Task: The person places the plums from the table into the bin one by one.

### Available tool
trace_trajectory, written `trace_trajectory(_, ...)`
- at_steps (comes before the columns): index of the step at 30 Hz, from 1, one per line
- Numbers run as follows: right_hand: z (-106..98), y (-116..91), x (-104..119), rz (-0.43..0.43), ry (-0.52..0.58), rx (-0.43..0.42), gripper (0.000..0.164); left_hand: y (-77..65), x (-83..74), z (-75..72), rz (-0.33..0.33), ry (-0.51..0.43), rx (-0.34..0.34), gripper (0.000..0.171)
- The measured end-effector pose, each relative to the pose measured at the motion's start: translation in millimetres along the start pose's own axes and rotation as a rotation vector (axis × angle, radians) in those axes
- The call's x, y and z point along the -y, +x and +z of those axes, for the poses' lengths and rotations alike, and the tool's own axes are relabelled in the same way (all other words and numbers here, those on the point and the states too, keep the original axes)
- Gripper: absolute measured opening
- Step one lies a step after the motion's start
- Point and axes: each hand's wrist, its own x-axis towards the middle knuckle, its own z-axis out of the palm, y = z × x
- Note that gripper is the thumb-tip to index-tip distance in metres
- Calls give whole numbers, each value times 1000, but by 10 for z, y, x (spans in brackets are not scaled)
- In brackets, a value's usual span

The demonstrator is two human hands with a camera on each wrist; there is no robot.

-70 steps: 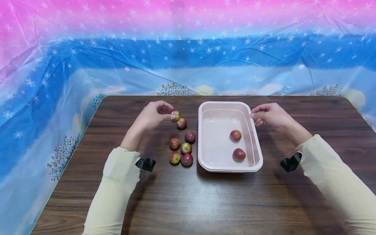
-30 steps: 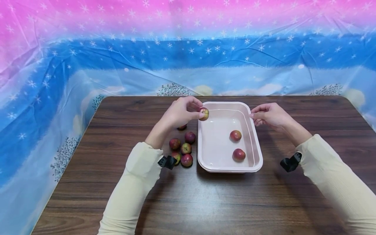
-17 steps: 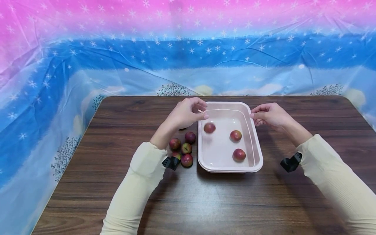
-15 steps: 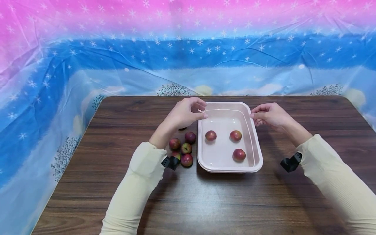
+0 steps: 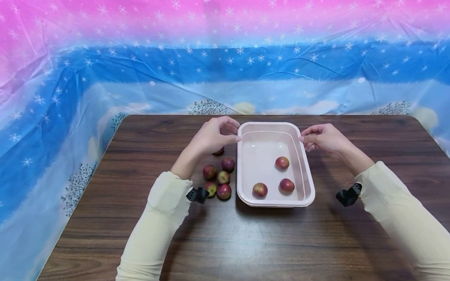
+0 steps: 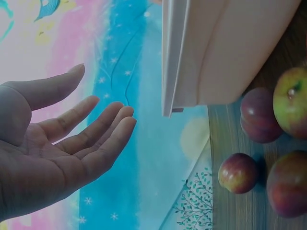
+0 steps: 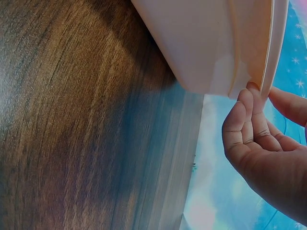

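A pale pink plastic tub (image 5: 270, 203) stands on the table with three plums inside: one at the front left (image 5: 260, 190), one at the front right (image 5: 286, 186) and one behind that (image 5: 282, 163). My right hand (image 5: 327, 141) pinches the tub's right rim between thumb and fingers; the right wrist view shows the rim (image 7: 274, 52) in that pinch. Beside the far left corner of the rim is my left hand (image 5: 214, 137), holding nothing. Its fingers (image 6: 108, 153) are spread and relaxed in the left wrist view, apart from the tub wall (image 6: 230, 57).
Left of the tub several red and yellow-green plums (image 5: 223, 177) lie in a loose group on the brown wooden table (image 5: 246, 242). Another plum (image 5: 218, 151) is partly covered by my left hand. A snowflake-patterned cloth (image 5: 225, 62) hangs behind the table's far edge.
My left hand carried a plum rightward to the tub and let go. That plum rolled to the tub's front left, and the hand drew back slightly left. My right hand stayed on the rim.
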Motion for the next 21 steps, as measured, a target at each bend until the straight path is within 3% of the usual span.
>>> trace_trajectory(12, 1, -7, 5, 2, -8, -3, 36, -78, 128, -76, -9, 14, -20, 32)
trace_trajectory(21, 5, -5, 9, 1, -17, -3, 36, -110, 237, -104, -58, 27, -34, 31)
